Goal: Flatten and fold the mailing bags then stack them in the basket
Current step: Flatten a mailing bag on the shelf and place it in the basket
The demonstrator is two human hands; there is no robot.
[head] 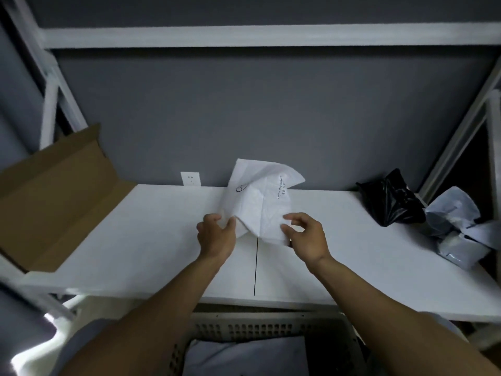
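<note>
One white mailing bag (260, 202), creased and printed, is held up over the middle of the desk (135, 240) by two hands. The left hand (215, 234) pinches its lower left corner between thumb and curled fingers; the right hand (306, 234) pinches the lower right edge more loosely. One crumpled black bag (390, 202) sits at the desk's far right, with a heap of grey bags (458, 229) just beside it, too tangled to count. One perforated basket (265, 327) stands below the desk's near edge with something grey inside. One open cardboard box (54, 199) lies at the left.
</note>
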